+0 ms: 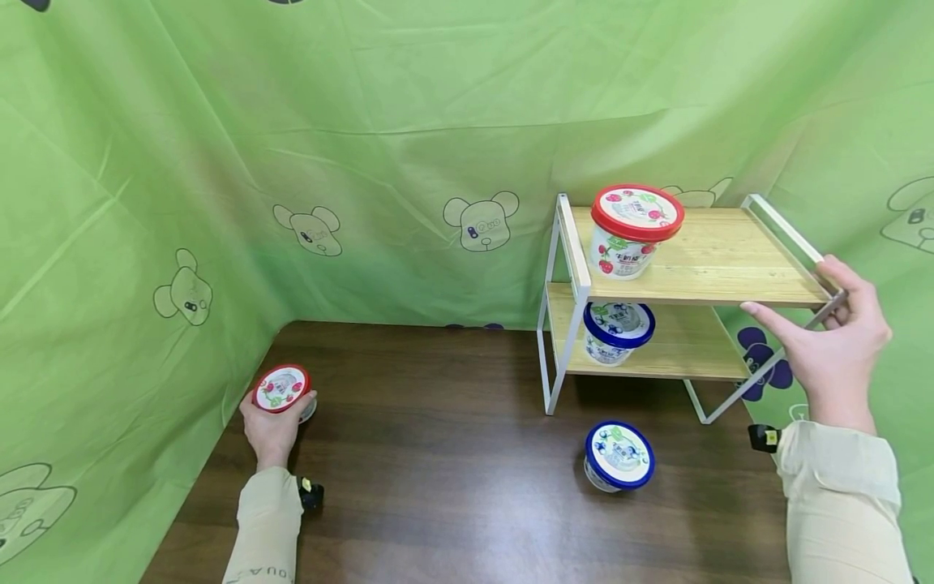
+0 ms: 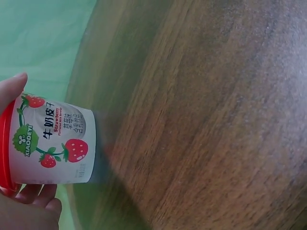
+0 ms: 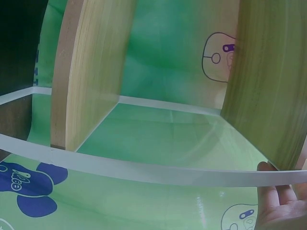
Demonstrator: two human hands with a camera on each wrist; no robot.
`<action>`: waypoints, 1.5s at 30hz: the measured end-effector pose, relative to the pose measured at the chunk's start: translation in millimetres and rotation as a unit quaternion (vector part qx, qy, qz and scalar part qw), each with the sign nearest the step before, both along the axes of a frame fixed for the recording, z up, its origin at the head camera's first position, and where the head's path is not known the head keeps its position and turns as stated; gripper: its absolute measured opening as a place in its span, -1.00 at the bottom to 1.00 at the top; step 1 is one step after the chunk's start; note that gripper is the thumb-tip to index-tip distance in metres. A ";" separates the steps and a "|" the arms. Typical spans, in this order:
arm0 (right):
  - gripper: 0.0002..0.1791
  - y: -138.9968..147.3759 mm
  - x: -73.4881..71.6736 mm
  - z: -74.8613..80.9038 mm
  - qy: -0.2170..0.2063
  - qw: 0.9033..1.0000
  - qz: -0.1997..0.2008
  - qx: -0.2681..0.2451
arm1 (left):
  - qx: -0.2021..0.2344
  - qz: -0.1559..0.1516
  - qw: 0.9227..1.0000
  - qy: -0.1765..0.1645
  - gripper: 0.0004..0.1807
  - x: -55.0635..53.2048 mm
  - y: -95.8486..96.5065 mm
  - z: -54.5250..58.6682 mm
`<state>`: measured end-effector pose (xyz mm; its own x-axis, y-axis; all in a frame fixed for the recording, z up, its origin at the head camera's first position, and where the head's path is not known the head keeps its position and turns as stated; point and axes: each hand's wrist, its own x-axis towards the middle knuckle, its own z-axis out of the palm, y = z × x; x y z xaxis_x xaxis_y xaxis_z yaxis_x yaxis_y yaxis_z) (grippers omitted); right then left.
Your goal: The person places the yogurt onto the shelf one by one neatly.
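Here's the strawberry tub (image 2: pixel 53 148), well to the left of the shelf (image 1: pixel 730 251), down at the table (image 1: pixel 438 454), and the left hand (image 1: pixel 270 430) has it: thumb on one side, fingers on the other, spread only as wide as the tub, close by the red lid (image 1: pixel 281 388). Printed strawberries and a green badge face the left wrist camera; whether the base touches the wood, I can't tell. Over to the right hand (image 1: pixel 839 341), and it's on the shelf itself, at the front right corner of the upper board (image 3: pixel 276 86), thumb out at the front edge, fingers bent round the pale metal frame (image 3: pixel 144 170), hand partly closed on that corner. Up on the shelf's top, at the left end, stands a second strawberry tub (image 1: pixel 627 255), upright, red lid on. Right below it, on the shelf's lower board (image 1: pixel 693 345), also at the left, sits a blueberry tub (image 1: pixel 619 324) with a blue lid. And in front of the shelf, out on the table, another blueberry tub (image 1: pixel 619 457)! Behind the shelf hangs a green cloth (image 1: pixel 409 81) printed with cartoon bear heads.
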<state>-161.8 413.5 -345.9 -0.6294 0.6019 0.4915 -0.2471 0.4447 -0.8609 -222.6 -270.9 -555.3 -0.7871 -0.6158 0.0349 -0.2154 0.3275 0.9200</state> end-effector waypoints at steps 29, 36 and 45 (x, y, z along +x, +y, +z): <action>-0.06 2.2 -1.5 -1.0 0.000 1.000 0.002 -0.001 | -0.006 0.021 1.000 0.010 0.21 -3.4 11.4 3.3; -0.06 2.8 -2.4 -1.7 0.003 1.000 0.002 0.001 | -0.010 0.006 1.000 -0.001 0.20 -5.7 13.7 4.5; -0.06 2.6 -2.1 -1.3 0.004 1.000 0.003 -0.003 | -0.005 -0.005 1.000 -0.002 0.17 -8.5 18.4 5.9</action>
<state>-163.9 416.1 -347.2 -0.6288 0.6017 0.4925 -0.2557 0.4382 -0.8618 -231.1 -252.5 -549.4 -0.7934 -0.6075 0.0379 -0.2150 0.3381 0.9162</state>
